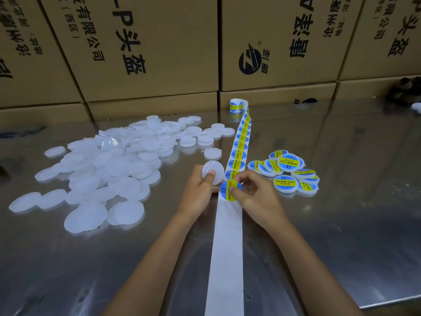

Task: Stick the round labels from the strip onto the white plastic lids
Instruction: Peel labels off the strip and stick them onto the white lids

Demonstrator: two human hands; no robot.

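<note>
Pinching label [230,190], lid pile [109,165] left, boxes [150,49] behind

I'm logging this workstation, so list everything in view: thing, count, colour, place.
Plain lids: a large loose pile, too many to count, white, left half of the table.
Held lid: one, white, in the left hand's grip.
Labelled lids: a small pile, roughly a dozen, blue-and-yellow tops, right of the strip.
Label strip: one, white backing with blue-and-yellow round labels, running from a roll at the back to the near edge.
Peeled label: one, blue and yellow, pinched by the right hand.
Table: one, shiny metal.
Cardboard boxes: several, brown, stacked behind.
Left hand: holds the lid.
Right hand: pinches the label.
</note>
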